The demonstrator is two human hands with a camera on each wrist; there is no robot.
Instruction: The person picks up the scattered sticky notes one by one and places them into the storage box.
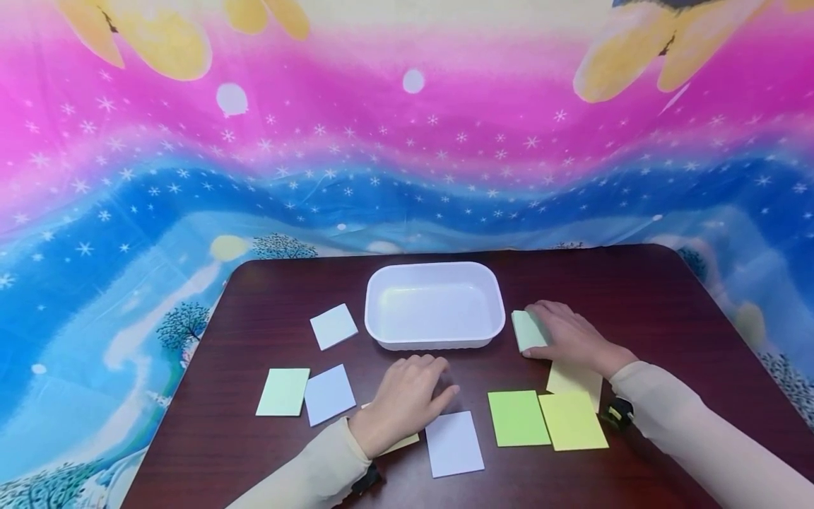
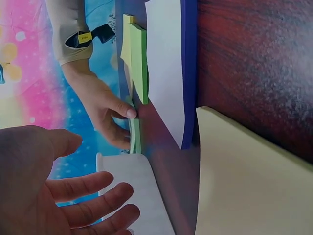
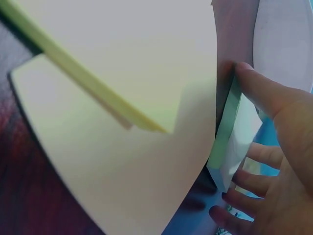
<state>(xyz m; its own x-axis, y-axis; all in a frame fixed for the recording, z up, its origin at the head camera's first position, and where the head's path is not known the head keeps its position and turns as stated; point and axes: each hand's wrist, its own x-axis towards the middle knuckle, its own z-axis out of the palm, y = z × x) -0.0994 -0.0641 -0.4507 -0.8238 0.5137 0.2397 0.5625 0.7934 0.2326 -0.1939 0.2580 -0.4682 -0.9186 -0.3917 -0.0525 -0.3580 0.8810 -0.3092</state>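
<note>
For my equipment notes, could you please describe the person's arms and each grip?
The left grip and right grip are bare, ungloved hands. The long sleeves are plain cream. A small black device sits at each wrist, the right one bearing a yellow label.

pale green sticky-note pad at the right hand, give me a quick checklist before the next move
1. Grip of the right hand on the pale green sticky-note pad: ok, thumb and fingers hold opposite edges.
2. That pad lifted off the table: cannot tell.
3. Nothing held in the left hand: ok, fingers relaxed.
4. Open side of the white plastic tray facing up: ok.
5. The yellow sticky-note pad separate from the cream sticky-note pad: not ok, they overlap.
</note>
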